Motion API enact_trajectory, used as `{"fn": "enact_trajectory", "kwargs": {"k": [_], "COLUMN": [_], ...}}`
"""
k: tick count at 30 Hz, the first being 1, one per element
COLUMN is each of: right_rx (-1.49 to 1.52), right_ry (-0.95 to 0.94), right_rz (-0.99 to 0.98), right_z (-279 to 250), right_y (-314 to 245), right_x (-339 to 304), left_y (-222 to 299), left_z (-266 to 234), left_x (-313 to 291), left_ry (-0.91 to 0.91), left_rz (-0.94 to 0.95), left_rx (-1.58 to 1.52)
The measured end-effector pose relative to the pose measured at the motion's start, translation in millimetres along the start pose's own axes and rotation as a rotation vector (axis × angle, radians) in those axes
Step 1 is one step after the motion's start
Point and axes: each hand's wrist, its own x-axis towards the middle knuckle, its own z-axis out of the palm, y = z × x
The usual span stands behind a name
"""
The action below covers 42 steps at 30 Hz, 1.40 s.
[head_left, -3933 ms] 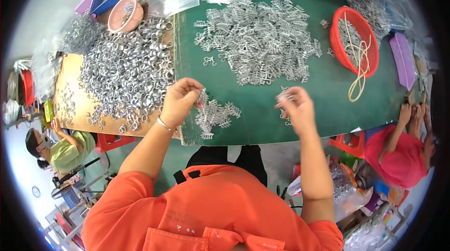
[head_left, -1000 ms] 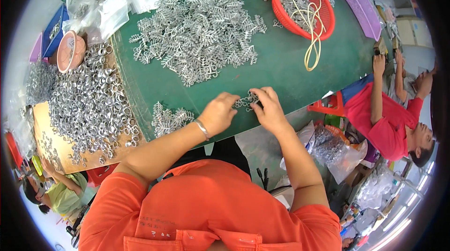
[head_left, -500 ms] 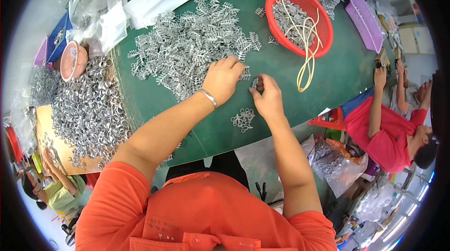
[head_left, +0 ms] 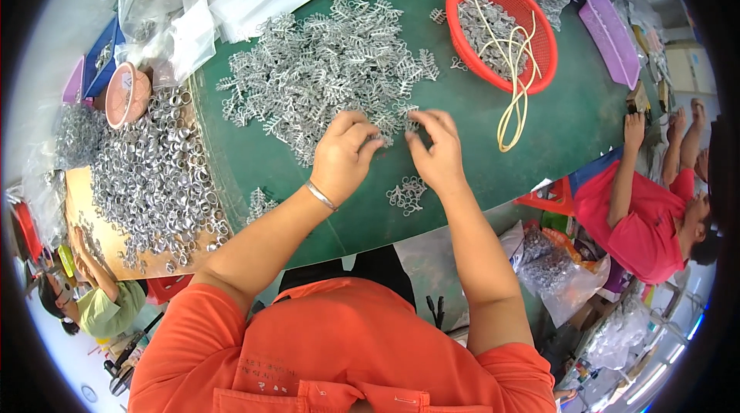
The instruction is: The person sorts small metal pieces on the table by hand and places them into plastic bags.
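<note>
A large heap of grey branch-shaped metal castings (head_left: pixel 308 66) covers the middle of the green table (head_left: pixel 362 216). At the heap's near edge my left hand (head_left: pixel 344 157) has its thumb and fingers drawn together; whatever sits between the tips is too small to make out. My right hand (head_left: pixel 438 152) faces it, pinching a small grey metal casting (head_left: pixel 412 121) at the fingertips. Closer to me lies a small cluster of ring-ended metal pieces (head_left: pixel 407 195). Beside my left forearm is another little group of castings (head_left: pixel 260 205).
A red plastic basket (head_left: pixel 546 77) holds grey pieces and a pale cord loop (head_left: pixel 510 128). Metal rings (head_left: pixel 154 182) are heaped at left, near a pink basket (head_left: pixel 128 97). A purple tray (head_left: pixel 610 39) stands far right. Co-workers sit on the left (head_left: pixel 108 309) and right (head_left: pixel 628 220).
My left hand has drawn back from the heap toward me, its fingers closing. My right hand has shifted slightly up and left with the casting, nearer the heap. The view has moved a little.
</note>
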Motion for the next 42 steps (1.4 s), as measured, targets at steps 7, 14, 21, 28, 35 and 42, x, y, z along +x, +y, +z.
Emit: {"fn": "enact_trajectory", "kwargs": {"k": [7, 14, 21, 28, 35, 42], "right_rx": [-0.070, 0.139, 0.721, 0.097, 0.965, -0.263], "right_ry": [-0.047, -0.109, 0.015, 0.018, -0.003, 0.111], "right_rz": [0.136, 0.317, 0.569, 0.164, 0.523, 0.098], "right_z": [-6.3, -42.4, -58.7, -3.2, -29.1, -26.9], "right_y": [15.6, 21.7, 34.2, 12.2, 46.3, 42.2], "right_x": [16.1, -6.2, -29.3, -12.0, -24.2, 14.1], "left_y": [-1.3, -2.4, 0.2, -3.4, 0.8, -9.0], "left_z": [-13.3, -19.8, -22.6, 16.4, -16.0, -9.9], "left_x": [-12.2, -20.2, -20.6, -16.3, -25.1, -53.4], "left_ry": [-0.046, -0.128, -0.141, -0.301, -0.476, -0.268], "left_rz": [-0.108, -0.241, -0.919, -0.054, -0.433, -1.050], "left_rx": [-0.126, -0.192, -0.906, 0.163, -0.202, -1.390]}}
